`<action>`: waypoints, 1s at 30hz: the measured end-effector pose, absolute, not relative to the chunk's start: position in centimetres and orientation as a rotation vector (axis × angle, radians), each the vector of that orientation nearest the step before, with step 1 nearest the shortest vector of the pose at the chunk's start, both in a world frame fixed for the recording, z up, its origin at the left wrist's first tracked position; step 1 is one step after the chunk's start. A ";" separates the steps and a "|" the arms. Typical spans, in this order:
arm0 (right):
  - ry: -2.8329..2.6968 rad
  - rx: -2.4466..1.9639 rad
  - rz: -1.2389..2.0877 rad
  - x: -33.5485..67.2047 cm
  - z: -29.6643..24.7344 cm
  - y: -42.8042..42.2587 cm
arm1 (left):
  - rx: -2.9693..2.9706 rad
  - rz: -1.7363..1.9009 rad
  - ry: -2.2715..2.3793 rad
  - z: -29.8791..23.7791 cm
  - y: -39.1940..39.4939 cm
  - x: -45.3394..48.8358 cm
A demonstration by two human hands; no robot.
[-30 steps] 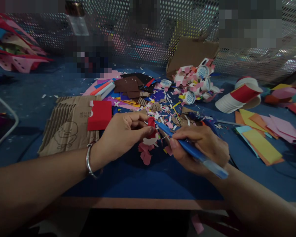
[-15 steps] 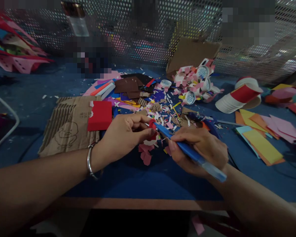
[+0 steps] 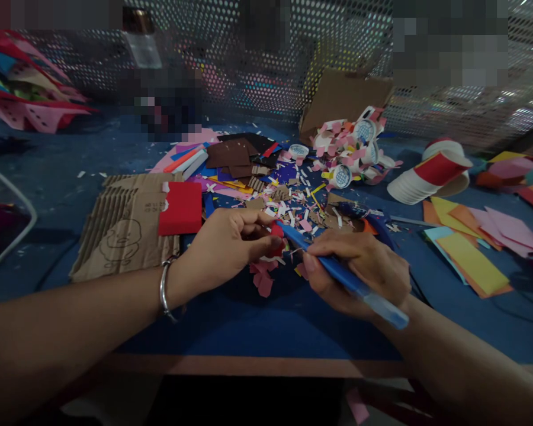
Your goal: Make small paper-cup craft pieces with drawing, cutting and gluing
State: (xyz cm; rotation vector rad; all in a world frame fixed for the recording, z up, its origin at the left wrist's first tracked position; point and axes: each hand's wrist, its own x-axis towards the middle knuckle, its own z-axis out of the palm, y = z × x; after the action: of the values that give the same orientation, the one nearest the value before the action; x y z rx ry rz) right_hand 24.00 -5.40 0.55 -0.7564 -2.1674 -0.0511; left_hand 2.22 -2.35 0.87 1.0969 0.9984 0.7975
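Observation:
My left hand (image 3: 226, 239), with a silver bangle at the wrist, pinches a small red piece of paper (image 3: 277, 229) between thumb and fingertips. My fingers partly hide that piece. In my right hand (image 3: 359, 269) is a blue pen (image 3: 337, 272), gripped as for writing, its pale end toward me. The pen's front end meets the red paper near my left fingertips; whether it presses in cannot be made out. Below the fingers lie dark pink paper scraps (image 3: 263, 278). Left of my left hand, a red paper block (image 3: 180, 208) rests on a corrugated cardboard piece (image 3: 122, 236) bearing a drawn figure.
Paper and cardboard scraps (image 3: 306, 207) litter the blue table (image 3: 249, 331). Paper cups (image 3: 430, 174) lie at the right, near coloured paper sheets (image 3: 471, 254). Behind are decorated white cups (image 3: 364, 142) and a cardboard sheet (image 3: 346, 100) against a perforated metal screen (image 3: 266, 59).
My left fingertips have shifted slightly on the red paper, which shows less above them. The pen's front end has dipped a little. Both hands otherwise keep their places.

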 end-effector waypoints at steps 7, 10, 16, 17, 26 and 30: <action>-1.962 -0.827 -0.143 24.8 -0.3 -5.2 | 1.234 0.866 0.986 -0.1 -1.9 1.8; -1.984 -0.925 -0.117 25.5 -0.3 -4.6 | 1.230 0.890 0.988 -0.2 -1.8 1.7; -2.018 -0.962 0.038 26.4 -0.3 -3.2 | 1.228 0.972 1.006 -0.1 -1.7 1.8; -2.003 -0.962 0.046 26.3 -0.2 -3.2 | 1.225 0.973 1.004 -0.1 -1.7 1.8; -1.927 -0.857 -0.230 24.7 0.2 -5.3 | 1.213 0.945 0.959 -0.1 -2.1 2.2; -1.982 -0.852 -0.243 24.8 -0.1 -5.4 | 1.257 0.938 0.939 0.2 -2.3 2.3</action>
State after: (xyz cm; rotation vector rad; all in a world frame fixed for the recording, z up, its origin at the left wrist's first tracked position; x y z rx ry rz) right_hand 24.80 -5.38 -0.07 -0.8521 -1.9817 -0.2427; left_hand 2.29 -2.31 0.22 1.2569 0.9394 0.9385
